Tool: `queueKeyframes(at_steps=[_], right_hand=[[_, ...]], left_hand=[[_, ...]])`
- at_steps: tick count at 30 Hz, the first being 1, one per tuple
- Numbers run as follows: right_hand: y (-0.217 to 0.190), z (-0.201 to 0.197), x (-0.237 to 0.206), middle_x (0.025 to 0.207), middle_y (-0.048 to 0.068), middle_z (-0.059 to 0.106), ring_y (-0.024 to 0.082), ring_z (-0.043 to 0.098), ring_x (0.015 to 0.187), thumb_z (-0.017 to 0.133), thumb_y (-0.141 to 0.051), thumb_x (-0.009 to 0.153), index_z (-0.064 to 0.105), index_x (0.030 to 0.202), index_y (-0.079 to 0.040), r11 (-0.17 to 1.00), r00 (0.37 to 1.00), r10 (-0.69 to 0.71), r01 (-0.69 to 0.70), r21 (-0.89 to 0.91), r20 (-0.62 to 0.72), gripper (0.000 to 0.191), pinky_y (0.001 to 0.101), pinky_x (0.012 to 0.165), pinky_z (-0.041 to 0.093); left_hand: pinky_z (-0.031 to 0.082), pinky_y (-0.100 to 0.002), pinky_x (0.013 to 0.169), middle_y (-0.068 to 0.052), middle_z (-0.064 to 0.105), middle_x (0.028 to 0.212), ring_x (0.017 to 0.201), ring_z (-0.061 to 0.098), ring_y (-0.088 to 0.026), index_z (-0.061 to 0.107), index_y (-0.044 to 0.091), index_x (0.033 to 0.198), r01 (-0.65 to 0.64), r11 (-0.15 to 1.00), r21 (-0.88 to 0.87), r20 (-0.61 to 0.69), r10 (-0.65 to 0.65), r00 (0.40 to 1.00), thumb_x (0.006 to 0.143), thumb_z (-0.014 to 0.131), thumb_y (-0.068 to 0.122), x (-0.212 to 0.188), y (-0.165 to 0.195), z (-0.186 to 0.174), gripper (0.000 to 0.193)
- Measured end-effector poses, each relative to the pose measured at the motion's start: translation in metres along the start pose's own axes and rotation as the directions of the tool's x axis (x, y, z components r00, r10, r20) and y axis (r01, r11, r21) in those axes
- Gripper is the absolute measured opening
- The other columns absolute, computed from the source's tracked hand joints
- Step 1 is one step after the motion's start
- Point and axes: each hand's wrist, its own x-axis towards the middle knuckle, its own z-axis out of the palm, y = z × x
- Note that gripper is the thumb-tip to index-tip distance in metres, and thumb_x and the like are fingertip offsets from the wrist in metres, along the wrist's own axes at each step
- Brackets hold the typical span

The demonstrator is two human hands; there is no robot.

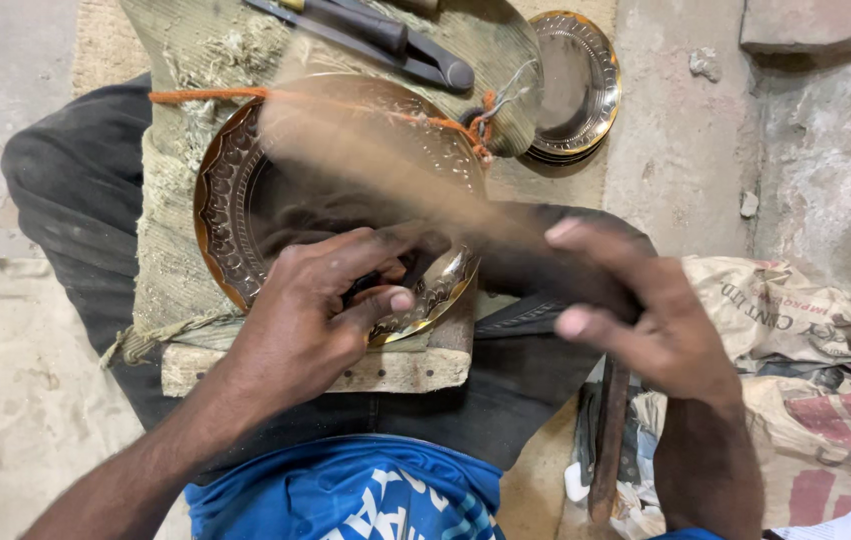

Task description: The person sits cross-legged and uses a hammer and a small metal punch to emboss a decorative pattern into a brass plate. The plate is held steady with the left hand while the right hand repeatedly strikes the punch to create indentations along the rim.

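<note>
A round brass plate (235, 190) with an embossed rim lies on a cloth-covered wooden block (405, 368) across my lap. My left hand (320, 300) rests on the plate's near rim, fingers closed around a small dark tool that is mostly hidden. My right hand (645, 310) is at the right, gripping a wooden mallet (385, 160) whose blurred head sweeps over the plate.
A stack of similar brass plates (585, 90) lies at the top right on the concrete floor. Dark metal tools (385, 40) rest on the cloth beyond the plate. Crumpled printed sacks (815, 360) lie at the right, and a brick (810, 25) sits in the far corner.
</note>
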Motion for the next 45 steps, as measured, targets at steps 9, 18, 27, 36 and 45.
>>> queueKeyframes(at_steps=[9, 18, 27, 36, 45], right_hand=[[-0.019, 0.056, 0.047, 0.091, 0.001, 0.063, 0.009, 0.059, 0.081, 0.089, -0.027, 0.082, 0.057, 0.119, -0.003, 0.987, 0.965, 0.129, -0.147, -0.066, -0.23, 0.055, 0.0262, 0.073, 0.052], [-0.02, 0.095, 0.038, 0.083, -0.002, 0.058, 0.006, 0.054, 0.077, 0.084, -0.02, 0.088, 0.055, 0.112, -0.003, 0.989, 0.965, 0.094, -0.118, -0.086, -0.244, 0.041, 0.0257, 0.069, 0.048], [-0.014, 0.072, 0.017, 0.091, 0.005, 0.07, 0.008, 0.067, 0.079, 0.088, -0.017, 0.08, 0.063, 0.123, -0.001, 0.994, 0.988, 0.038, -0.053, -0.099, -0.15, 0.052, 0.0249, 0.07, 0.055], [-0.013, 0.043, 0.027, 0.121, 0.013, 0.074, 0.013, 0.073, 0.105, 0.086, -0.016, 0.08, 0.057, 0.143, -0.002, 0.998, 0.989, -0.041, 0.034, -0.053, -0.142, 0.07, 0.0276, 0.094, 0.059], [-0.026, 0.027, 0.045, 0.101, 0.013, 0.074, 0.014, 0.072, 0.081, 0.078, -0.017, 0.089, 0.057, 0.147, -0.012, 0.991, 0.992, -0.129, 0.128, 0.034, 0.011, 0.062, 0.0252, 0.074, 0.059]], left_hand=[[0.058, -0.025, 0.082, -0.002, 0.069, 0.1, 0.093, 0.067, -0.008, 0.064, 0.01, 0.137, 0.127, 0.939, -0.319, -0.187, -0.194, 0.963, 0.086, 0.077, 0.004, -0.021, 0.016, -0.027, 0.053], [0.059, -0.028, 0.068, -0.004, 0.079, 0.089, 0.081, 0.072, -0.01, 0.07, 0.011, 0.128, 0.212, 0.976, -0.049, -0.074, -0.215, 0.974, 0.076, 0.084, 0.008, -0.013, 0.016, -0.029, 0.054], [0.063, -0.029, 0.065, -0.007, 0.081, 0.095, 0.082, 0.079, -0.013, 0.066, 0.009, 0.131, 0.181, 0.982, 0.046, 0.061, -0.184, 0.981, 0.077, 0.082, 0.008, -0.003, 0.004, -0.028, 0.057], [0.06, -0.029, 0.062, -0.008, 0.081, 0.091, 0.077, 0.079, -0.013, 0.06, 0.005, 0.133, 0.139, 0.989, 0.054, -0.008, -0.139, 0.99, 0.08, 0.08, 0.006, -0.008, -0.001, -0.024, 0.056], [0.061, -0.029, 0.062, -0.007, 0.08, 0.09, 0.079, 0.079, -0.012, 0.062, 0.005, 0.13, 0.112, 0.993, 0.048, -0.034, -0.111, 0.993, 0.082, 0.081, 0.005, -0.01, -0.002, -0.019, 0.052]])
